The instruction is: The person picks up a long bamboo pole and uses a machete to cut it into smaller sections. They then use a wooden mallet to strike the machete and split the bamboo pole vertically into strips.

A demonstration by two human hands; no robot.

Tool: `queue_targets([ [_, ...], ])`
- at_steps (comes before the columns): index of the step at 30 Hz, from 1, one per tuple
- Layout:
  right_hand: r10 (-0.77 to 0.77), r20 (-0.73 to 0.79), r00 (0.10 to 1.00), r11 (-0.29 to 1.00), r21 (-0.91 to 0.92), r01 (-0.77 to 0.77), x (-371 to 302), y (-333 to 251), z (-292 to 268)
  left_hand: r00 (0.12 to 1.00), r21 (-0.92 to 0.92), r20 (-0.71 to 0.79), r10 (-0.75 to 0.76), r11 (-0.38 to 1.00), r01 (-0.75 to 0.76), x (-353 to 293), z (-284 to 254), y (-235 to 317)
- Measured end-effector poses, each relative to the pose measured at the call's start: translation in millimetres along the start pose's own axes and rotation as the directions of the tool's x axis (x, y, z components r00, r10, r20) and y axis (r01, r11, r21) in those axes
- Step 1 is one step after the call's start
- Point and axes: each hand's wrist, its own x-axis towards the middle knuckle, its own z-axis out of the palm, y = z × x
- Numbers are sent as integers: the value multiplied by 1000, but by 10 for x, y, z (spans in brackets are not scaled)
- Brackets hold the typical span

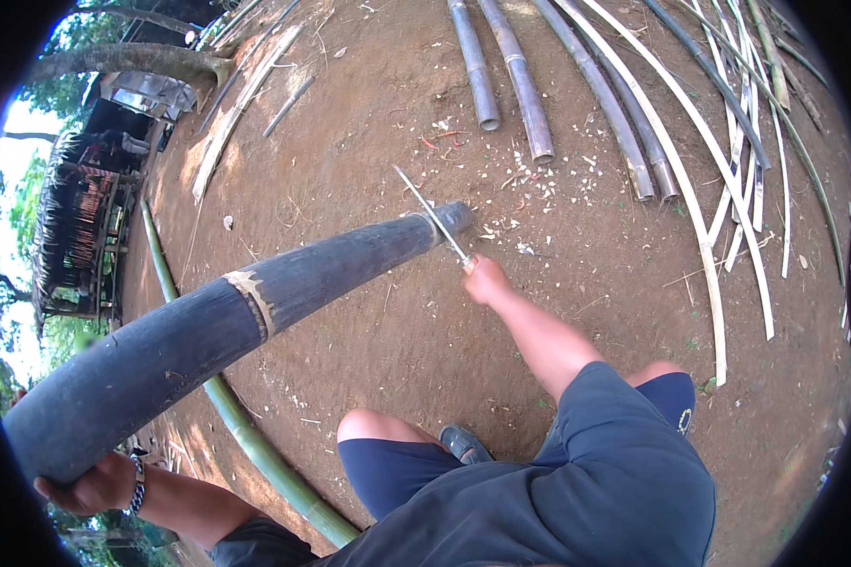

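A thick dark bamboo pole (194, 331) slants across from the lower left to the centre, with pale bands scraped at its nodes. My left hand (93, 484) bears the near end from below, fingers curled against its underside. My right hand (487, 282) is closed round the handle of a long, narrow-bladed knife (425, 203). The blade crosses the pole by the pale node near its far end; whether it touches the bamboo I cannot tell.
Several dark bamboo poles (515, 76) lie at the back, with pale split strips (690, 217) to the right. A green bamboo pole (246, 430) lies along the left. Chips (539, 184) litter the brown dirt. A thatched hut (80, 227) stands far left.
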Motion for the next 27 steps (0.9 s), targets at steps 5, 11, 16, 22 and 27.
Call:
queue_targets([
  [5,-84,37,996,996,-20,85,-291,-171,-20,980,-143,186,-66,985,93,219,-375,-65],
  [11,-101,-14,995,995,-5,101,-130,-124,-28,972,-171,231,-43,982,84,277,-367,-196],
  [16,-62,14,998,998,-4,62,152,-75,58,940,-159,342,-15,985,74,314,-304,-276],
  [22,-124,34,992,992,-32,125,-134,-286,-94,898,-138,441,-10,987,79,315,-323,-281],
  [27,-101,-36,994,994,-34,100,-272,-299,-26,775,-167,631,-40,968,186,425,-403,-279],
])
